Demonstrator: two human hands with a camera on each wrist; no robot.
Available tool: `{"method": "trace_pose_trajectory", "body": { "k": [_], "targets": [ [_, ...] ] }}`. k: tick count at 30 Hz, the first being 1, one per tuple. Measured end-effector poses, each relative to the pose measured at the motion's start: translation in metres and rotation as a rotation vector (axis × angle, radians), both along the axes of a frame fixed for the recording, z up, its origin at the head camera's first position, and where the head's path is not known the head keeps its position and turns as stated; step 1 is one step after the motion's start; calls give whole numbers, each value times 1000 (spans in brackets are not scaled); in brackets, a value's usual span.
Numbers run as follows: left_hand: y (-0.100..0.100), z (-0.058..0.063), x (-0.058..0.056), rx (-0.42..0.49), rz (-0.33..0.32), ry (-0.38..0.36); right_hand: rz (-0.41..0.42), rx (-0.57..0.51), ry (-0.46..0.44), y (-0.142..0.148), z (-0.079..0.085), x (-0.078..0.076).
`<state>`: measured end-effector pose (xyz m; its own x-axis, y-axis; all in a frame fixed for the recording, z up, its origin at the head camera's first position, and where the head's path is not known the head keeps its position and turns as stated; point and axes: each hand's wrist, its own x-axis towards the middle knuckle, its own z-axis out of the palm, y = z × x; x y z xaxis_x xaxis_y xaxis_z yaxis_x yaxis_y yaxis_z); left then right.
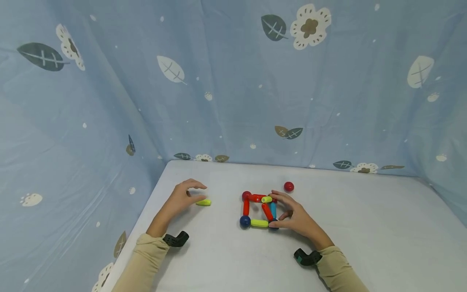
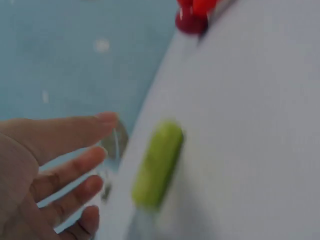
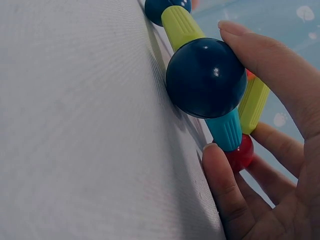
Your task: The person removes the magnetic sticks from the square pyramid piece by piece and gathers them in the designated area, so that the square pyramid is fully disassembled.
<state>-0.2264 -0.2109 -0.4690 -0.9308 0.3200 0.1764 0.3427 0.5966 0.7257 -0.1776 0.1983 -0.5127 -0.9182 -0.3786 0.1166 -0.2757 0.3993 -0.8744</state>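
Observation:
A square frame of magnetic building sticks and balls lies on the table; its near side is a lime stick with a dark blue ball at its left end. My right hand grips the frame's right side. Its thumb presses the other dark blue ball, with fingers around the red ball beyond the light blue stick. Another red stick and a raised lime stick slant up there. My left hand hovers, fingers loosely bent, beside a loose lime stick, apart from it in the left wrist view.
A loose red ball lies behind the frame. The white table meets a blue patterned cloth along its back and left edges. Each wrist wears a black camera mount.

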Motion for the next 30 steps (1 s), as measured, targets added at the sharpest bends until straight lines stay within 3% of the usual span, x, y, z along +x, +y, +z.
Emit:
{"method": "trace_pose_trajectory", "body": {
  "k": [4, 8, 17, 23, 30],
  "targets": [
    [30, 13, 3, 47, -68, 54, 1, 7, -2, 0, 1, 0],
    [66, 19, -1, 75, -136, 45, -6, 8, -6, 1, 2, 0],
    [133, 8, -8, 30, -270, -9, 8, -20, 11, 0, -1, 1],
    [149, 1, -5, -27, -355, 17, 23, -23, 33, 0, -1, -1],
    [148, -3, -4, -100, -311, 46, 14, -21, 38, 0, -2, 0]
  ]
}}
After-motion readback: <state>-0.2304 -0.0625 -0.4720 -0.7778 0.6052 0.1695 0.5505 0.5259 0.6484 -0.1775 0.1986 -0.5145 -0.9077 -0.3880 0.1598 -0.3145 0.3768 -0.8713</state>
